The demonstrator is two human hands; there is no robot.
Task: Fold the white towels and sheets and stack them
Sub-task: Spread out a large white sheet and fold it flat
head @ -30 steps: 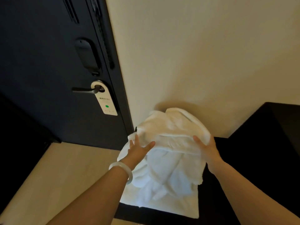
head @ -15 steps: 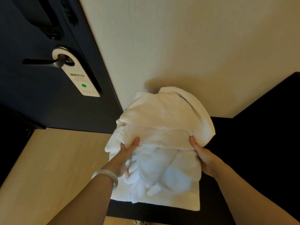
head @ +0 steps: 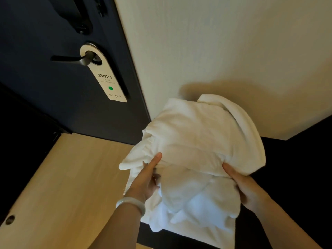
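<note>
Soft, rumpled white terry towel bundle (head: pixel 197 137): left hand (head: pixel 143 182) pinches its left fold, right hand (head: pixel 242 187) grips its right edge, fingers probably tucked underneath.

The door hanger (head: pixel 106 78) on the door handle (head: pixel 71 59) reads "请即打扫" and "PLEASE". The small line beneath is blurred. Its bottom word starts "BOJU".

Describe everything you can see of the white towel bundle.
The white towel bundle is soft, thick terry-looking cloth, rumpled rather than neatly folded: a broad upper layer with a rolled hem drapes over crumpled folds below. It sits by the cream wall over a dark surface. The left hand pinches the upper layer's left edge; the right hand grips its right side.
</note>
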